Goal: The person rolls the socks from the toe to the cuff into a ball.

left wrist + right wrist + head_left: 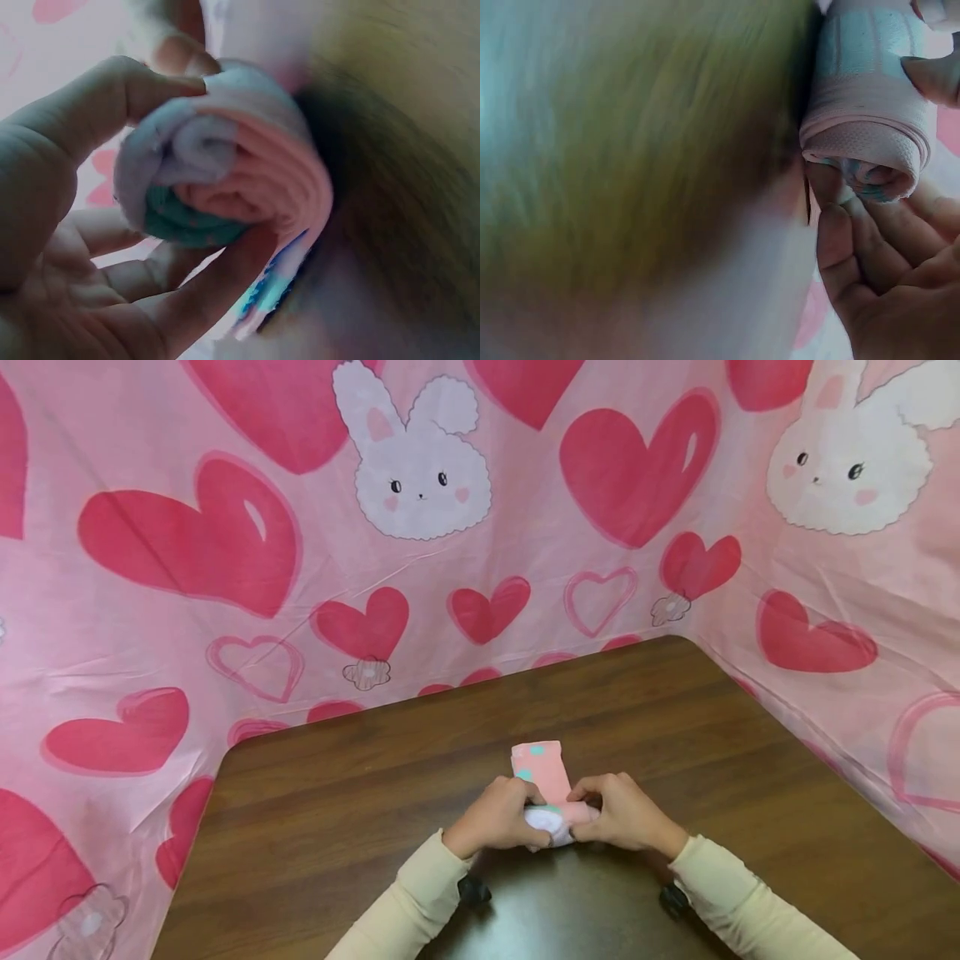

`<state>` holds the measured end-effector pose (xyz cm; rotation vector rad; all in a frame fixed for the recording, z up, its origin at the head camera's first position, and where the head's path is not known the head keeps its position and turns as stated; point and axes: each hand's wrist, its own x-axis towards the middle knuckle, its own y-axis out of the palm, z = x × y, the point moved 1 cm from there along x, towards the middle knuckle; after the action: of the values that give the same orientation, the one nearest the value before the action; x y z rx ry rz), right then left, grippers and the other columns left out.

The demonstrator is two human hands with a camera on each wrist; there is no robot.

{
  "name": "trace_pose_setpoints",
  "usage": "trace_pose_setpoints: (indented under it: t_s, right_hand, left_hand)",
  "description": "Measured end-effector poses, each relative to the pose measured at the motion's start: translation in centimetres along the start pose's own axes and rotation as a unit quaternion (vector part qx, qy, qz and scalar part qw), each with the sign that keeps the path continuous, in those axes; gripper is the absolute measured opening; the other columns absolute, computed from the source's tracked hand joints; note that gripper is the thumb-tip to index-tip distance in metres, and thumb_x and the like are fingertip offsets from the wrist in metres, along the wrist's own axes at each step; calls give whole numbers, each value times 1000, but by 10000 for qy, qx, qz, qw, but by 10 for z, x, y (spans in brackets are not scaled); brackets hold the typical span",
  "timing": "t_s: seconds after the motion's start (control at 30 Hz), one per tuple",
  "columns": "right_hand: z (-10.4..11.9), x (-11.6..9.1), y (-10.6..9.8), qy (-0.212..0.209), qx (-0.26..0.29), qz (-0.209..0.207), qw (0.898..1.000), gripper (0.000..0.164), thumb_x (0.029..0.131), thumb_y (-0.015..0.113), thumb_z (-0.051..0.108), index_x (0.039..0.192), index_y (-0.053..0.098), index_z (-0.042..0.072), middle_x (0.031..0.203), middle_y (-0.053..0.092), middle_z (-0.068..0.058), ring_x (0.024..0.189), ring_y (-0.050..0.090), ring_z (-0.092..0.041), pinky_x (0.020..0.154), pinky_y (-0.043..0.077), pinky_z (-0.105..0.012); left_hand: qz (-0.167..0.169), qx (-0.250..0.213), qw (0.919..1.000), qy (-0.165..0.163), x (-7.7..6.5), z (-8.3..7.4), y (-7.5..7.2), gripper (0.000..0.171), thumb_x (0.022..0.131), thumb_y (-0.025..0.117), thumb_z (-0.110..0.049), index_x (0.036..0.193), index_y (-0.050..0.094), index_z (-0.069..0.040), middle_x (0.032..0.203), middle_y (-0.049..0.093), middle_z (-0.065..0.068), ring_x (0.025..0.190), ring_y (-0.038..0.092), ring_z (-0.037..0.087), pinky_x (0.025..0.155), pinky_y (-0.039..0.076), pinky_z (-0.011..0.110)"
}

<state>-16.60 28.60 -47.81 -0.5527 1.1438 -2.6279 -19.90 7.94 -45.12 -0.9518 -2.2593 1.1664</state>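
Observation:
A pair of pink socks (550, 774) with teal spots lies on the table, its far part flat and its near end rolled up. My left hand (498, 814) grips the left end of the roll, thumb on the near side and fingers over the top. At the right end my right hand (630, 814) pinches the roll the same way. In the left wrist view the rolled socks (289, 161) show a spiral of pink, white and teal layers. Seen from the right wrist, the roll (866, 105) has a pale band, with fingers curled beneath its end.
The brown wooden table (360, 793) has rounded far corners. A pink cloth (525, 543) with hearts and rabbit faces hangs behind it and along its sides. Dark wrist devices (474, 891) sit under both cuffs.

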Motion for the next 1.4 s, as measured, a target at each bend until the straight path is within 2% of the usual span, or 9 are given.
trace_pose_setpoints:
  t_s: [0.23,0.43,0.53,0.6,0.73,0.8,1.0,1.17,1.4]
  right_hand:
    - [-6,-1,1,596,937,352,9932,16,71,75,22,82,64,22,67,60,9,56,53,-7,48,44,-24]
    - [-7,1,1,884,1318,643,9852,11,79,70,29,82,69,19,70,62,6,57,52,-9,48,43,-24]
    - [1,3,-4,993,1421,735,9821,11,79,70,26,82,70,16,72,63,4,58,50,-10,49,41,-24]
    - [3,6,-4,1085,1360,764,9818,12,78,71,27,81,69,15,71,62,4,57,49,-10,48,40,-24]
    - [-1,9,-1,1268,1351,691,9802,23,74,74,30,82,65,11,70,59,0,59,50,-14,49,42,-26]
    - [1,8,0,1284,1306,504,9818,28,73,76,29,86,61,9,72,58,-1,61,52,-16,49,43,-27]
    - [12,4,1,-519,263,-517,9970,21,71,79,19,82,60,19,83,56,7,69,53,-10,56,44,-24]
    - [18,-3,-2,-2856,-1004,-789,9498,14,72,72,10,82,66,17,92,59,8,85,54,-8,71,45,-27]
    - [17,-10,1,-3268,-1714,-538,9279,34,60,80,22,88,67,9,95,60,2,88,56,-14,78,46,-33]
  left_hand:
    - [451,-1482,9874,-320,0,16,-2,15,72,76,-32,71,71,-19,57,53,-14,51,44,2,47,38,19]
    - [794,-3978,9057,-1229,-5,28,6,19,77,73,-16,85,65,-1,69,60,6,57,59,14,58,53,36]
    - [730,-4322,8871,-1444,-7,29,6,21,77,73,-12,86,63,3,70,61,10,57,61,20,60,52,42]
    - [656,-3886,9094,-1326,-7,28,2,19,77,74,-15,81,64,1,68,61,8,55,60,19,58,53,40]
    - [256,-1589,9855,-540,-6,20,-9,15,72,77,-27,75,70,-15,66,59,-7,60,54,8,65,46,25]
    - [-211,-301,9993,-66,-6,10,-12,13,69,80,-29,74,70,-21,69,56,-11,67,50,8,67,39,23]
    - [-1195,1856,9708,935,-13,-22,-3,17,68,76,-1,67,71,-17,68,58,-10,64,47,6,59,40,16]
    - [-1398,3049,9355,1113,-24,-31,5,21,70,71,2,63,68,-18,65,51,-6,55,42,10,47,38,16]
    - [-1243,2971,9364,1393,-29,-27,8,22,68,75,-33,63,62,-16,70,49,-5,60,46,12,50,42,20]
